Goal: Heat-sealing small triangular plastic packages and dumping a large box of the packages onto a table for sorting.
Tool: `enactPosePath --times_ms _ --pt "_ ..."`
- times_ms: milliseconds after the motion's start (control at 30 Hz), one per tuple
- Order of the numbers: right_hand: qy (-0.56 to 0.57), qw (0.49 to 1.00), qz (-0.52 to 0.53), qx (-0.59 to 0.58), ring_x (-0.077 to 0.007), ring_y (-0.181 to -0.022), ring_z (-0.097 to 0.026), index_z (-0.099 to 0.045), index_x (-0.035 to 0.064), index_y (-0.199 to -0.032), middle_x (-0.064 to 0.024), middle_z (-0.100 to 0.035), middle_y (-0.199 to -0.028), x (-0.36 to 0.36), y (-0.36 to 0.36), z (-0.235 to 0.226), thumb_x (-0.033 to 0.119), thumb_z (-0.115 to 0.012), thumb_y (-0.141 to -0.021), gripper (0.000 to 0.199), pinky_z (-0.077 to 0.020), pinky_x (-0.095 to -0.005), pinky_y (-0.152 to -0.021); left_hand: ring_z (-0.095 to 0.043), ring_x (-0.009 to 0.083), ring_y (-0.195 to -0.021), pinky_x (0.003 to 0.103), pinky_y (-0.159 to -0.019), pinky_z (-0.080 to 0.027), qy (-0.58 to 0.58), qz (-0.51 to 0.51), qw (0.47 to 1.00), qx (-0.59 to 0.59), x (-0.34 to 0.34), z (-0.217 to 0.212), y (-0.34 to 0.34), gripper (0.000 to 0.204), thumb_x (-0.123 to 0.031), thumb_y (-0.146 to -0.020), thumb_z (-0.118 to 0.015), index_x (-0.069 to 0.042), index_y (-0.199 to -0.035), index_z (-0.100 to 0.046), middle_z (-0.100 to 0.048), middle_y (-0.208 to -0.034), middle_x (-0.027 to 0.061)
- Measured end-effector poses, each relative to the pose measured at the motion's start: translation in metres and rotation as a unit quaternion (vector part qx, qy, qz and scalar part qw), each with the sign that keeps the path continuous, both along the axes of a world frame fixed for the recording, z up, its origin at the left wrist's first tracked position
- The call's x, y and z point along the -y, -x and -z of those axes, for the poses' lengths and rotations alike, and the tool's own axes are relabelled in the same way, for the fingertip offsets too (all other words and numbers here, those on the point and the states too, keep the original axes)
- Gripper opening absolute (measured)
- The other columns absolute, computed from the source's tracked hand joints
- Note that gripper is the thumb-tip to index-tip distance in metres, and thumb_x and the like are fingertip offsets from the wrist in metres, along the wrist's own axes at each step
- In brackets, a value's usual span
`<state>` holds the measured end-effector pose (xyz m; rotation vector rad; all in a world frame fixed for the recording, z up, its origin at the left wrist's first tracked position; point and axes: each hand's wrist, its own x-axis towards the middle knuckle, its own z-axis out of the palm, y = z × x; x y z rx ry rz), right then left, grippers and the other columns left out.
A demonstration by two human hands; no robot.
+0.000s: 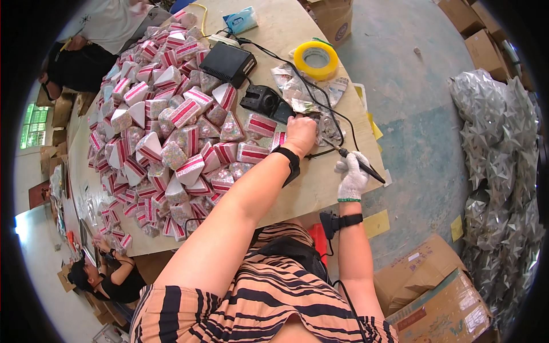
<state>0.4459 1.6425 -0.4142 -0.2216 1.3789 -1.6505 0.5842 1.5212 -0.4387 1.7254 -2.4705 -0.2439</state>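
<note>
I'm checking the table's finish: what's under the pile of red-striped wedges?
Pale tabletop shows beside the pile of wedges, so it likely continues beneath; the surface there is covered.

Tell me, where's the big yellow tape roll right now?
In the head view, the yellow tape roll lies right of the middle, near the right edge of the table, just beyond the crumpled paper.
</note>
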Motion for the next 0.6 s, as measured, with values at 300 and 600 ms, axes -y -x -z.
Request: enactPosePath --times_ms 300,600 --pt "-0.026 0.998 -0.024 -0.05 -0.0169 -0.054 -0.061 -0.056 0.0046 -0.103 -0.0073 -0.061 -0.082 -0.001 0.006 0.0 0.007 -0.064 -0.085 0.02 -0.0521 -0.029 -0.047 -0.064 0.0246 -0.074 0.04 -0.072 -0.044 0.006 -0.006 1.0 -0.004 0.005 0.001 -0.004 0.011 -0.023 -0.071 -0.065 -0.013 -0.066 -0.07 -0.066 -0.072 0.0057" --pt "0.037 0.997 0.02 -0.067 -0.008 -0.049 -0.046 -0.055 0.0085 -0.089 0.0014 -0.049 -0.066 -0.002 0.009 -0.033 0.014 -0.065 -0.086 0.012 -0.0394 -0.0232 -0.044 -0.062 0.026 -0.08 0.04 -0.07 -0.043 -0.012 0.059 0.998 -0.031 -0.007 -0.038 -0.018 0.011 -0.023 -0.068 -0.065 -0.011 -0.067 -0.067 -0.064 -0.076 0.0087"
